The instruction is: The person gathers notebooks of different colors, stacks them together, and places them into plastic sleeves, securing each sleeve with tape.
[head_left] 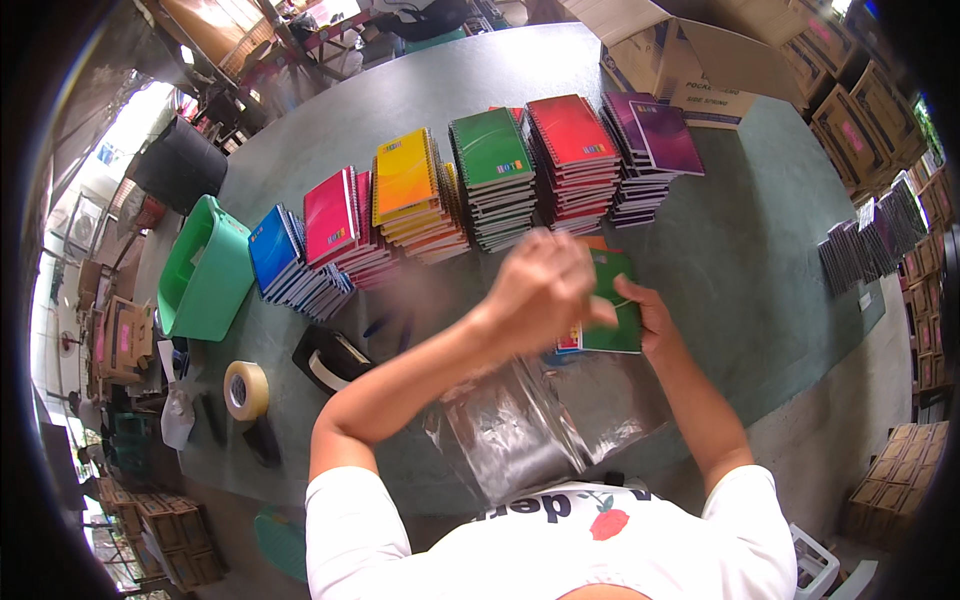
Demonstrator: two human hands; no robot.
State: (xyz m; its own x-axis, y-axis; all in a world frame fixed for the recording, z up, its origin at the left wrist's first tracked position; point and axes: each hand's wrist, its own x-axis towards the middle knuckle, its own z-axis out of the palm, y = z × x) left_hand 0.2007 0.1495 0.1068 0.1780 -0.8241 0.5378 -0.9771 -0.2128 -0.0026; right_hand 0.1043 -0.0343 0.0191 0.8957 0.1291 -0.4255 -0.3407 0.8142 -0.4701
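Observation:
My right hand (652, 316) grips the right edge of a small bundle of spiral notebooks, with its thumb on the green cover (621, 322) on top. Orange, red and blue edges of other notebooks show around that cover. Over the left side of the bundle is my left hand (543, 283), its thumb sticking out and its fingers curled and smeared by motion; whether it holds anything is hidden. Clear plastic sleeves (505, 430) lie on the table between the bundle and my shirt.
Blue, magenta, yellow (403, 180), green, red and purple notebook stacks line the far side. To the left are a green basket (222, 275), a tape roll (246, 390) and a black tape dispenser (325, 365). An open carton (690, 75) and dark bundles (875, 240) stand right.

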